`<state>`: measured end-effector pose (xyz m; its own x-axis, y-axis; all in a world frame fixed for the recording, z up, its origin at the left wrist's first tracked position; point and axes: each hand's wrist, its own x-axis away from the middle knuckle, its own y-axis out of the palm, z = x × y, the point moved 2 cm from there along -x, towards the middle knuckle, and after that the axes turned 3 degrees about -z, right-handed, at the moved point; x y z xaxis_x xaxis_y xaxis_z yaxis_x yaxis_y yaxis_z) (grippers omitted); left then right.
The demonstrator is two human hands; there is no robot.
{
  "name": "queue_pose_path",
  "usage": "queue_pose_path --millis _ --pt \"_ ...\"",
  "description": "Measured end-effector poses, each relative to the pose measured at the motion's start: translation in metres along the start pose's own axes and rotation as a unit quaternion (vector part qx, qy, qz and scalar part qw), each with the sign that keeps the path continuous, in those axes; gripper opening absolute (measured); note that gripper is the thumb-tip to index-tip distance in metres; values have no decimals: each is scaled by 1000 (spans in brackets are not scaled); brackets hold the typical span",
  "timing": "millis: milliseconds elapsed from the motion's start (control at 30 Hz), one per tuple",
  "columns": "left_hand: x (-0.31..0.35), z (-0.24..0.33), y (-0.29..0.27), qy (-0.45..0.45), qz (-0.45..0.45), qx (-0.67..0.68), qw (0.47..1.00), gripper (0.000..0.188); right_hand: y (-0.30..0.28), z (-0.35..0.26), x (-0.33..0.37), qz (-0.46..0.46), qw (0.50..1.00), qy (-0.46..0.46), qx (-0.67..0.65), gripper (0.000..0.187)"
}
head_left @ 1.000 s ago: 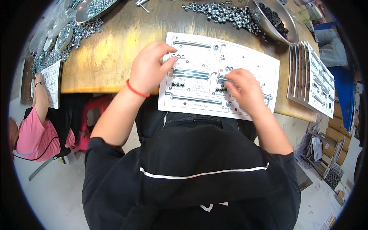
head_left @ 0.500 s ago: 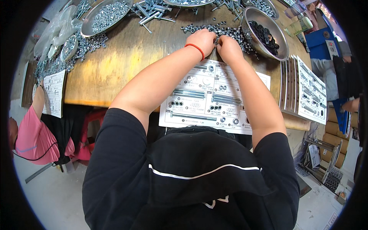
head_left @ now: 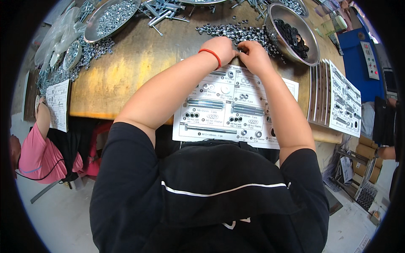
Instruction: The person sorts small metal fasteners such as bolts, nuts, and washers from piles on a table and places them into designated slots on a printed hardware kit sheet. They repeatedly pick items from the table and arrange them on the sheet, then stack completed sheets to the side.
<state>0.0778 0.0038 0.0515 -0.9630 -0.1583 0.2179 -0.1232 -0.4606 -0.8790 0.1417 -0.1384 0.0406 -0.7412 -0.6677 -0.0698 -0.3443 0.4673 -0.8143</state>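
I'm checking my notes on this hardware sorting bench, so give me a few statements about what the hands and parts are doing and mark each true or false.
1. Both hands are at the pile of loose nuts beyond the sheet. True: the left hand and right hand meet at its near edge.
2. The left wrist has a red band. True.
3. The metal bowl on the right holds silver bolts. False: it holds black washers.
4. The printed parts sheet is bare. False: long bolts and small parts already lie on it.
5. A stack of similar sheets lies to the right. True.
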Motion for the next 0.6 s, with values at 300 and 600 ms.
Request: queue_pose_path --millis 300,600 --pt "37 -42 -26 -32 36 63 997 40 12 -17 -4 -55 997 -50 -2 28" --pt "115 -148 -17 -141 197 211 947 35 -9 -33 18 -83 994 -68 -6 17"
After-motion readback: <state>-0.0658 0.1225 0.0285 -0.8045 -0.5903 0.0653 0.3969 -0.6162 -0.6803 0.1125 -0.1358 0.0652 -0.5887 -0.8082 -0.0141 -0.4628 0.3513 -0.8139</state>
